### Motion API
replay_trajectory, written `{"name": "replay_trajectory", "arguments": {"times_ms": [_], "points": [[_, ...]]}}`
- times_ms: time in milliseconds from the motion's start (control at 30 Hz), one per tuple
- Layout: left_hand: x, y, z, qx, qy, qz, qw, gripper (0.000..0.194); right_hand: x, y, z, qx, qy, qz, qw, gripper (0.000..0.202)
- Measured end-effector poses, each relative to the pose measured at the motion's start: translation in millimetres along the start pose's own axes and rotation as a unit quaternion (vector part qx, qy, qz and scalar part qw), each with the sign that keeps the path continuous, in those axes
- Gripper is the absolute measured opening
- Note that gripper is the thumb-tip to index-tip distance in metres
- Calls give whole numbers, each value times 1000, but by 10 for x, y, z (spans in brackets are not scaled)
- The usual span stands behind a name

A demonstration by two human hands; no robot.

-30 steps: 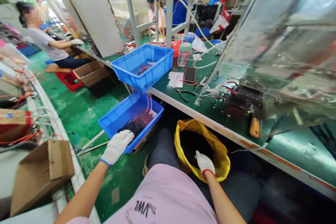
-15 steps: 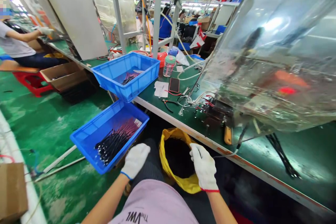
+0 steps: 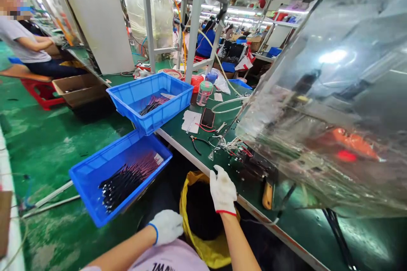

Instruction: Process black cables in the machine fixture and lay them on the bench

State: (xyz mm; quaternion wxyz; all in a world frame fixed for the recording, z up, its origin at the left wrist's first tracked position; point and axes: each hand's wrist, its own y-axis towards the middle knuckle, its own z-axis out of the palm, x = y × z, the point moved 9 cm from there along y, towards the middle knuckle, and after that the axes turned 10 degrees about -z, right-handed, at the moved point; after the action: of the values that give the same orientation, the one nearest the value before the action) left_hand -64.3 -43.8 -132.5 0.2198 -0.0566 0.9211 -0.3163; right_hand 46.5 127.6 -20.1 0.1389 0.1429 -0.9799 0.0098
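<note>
Wearing white knitted gloves, a person in a pale pink printed shirt (image 3: 171, 259) works beside a green tabletop with a white edge (image 3: 179, 137). The left hand (image 3: 167, 225), in a blue-cuffed glove, is low and close to the shirt, just left of an open, soft yellow bag (image 3: 184, 203) with a dark interior. Its fingers curl down; I cannot tell whether they hold anything. The right hand (image 3: 223, 190), in a red-cuffed glove, is over the bag's right side by the table edge, fingers loosely bent; whether anything is in them, I cannot tell.

To the left, a rectangular blue plastic tray (image 3: 92, 167) holds a bundle of black and reddish wires (image 3: 127, 180). A second blue plastic tray (image 3: 168, 112), farther and higher, overhangs it. On the tabletop lie black-handled pliers (image 3: 196, 146) and a dark-screened phone (image 3: 207, 117). At far left sits a co-worker in grey (image 3: 22, 40).
</note>
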Motion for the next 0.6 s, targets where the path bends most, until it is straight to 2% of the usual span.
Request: {"name": "replay_trajectory", "arguments": {"times_ms": [167, 300, 367, 467, 600], "points": [[221, -282, -343, 50, 59, 3, 997, 32, -57, 93, -21, 74, 61, 13, 995, 45], [407, -476, -738, 35, 60, 4, 998, 32, -51, 142, -2, 131, 50, 25, 990, 52], [521, -554, -870, 31, 59, 11, 998, 33, -20, 156, -3, 147, 26, 29, 988, 55], [685, -667, -883, 63, 62, 61, 994, 31, 87, 156, -22, 157, -45, 24, 986, 57], [899, -792, -743, 141, 63, 146, 977, 27, 256, 148, -43, 180, -148, 28, 972, 57]]}}
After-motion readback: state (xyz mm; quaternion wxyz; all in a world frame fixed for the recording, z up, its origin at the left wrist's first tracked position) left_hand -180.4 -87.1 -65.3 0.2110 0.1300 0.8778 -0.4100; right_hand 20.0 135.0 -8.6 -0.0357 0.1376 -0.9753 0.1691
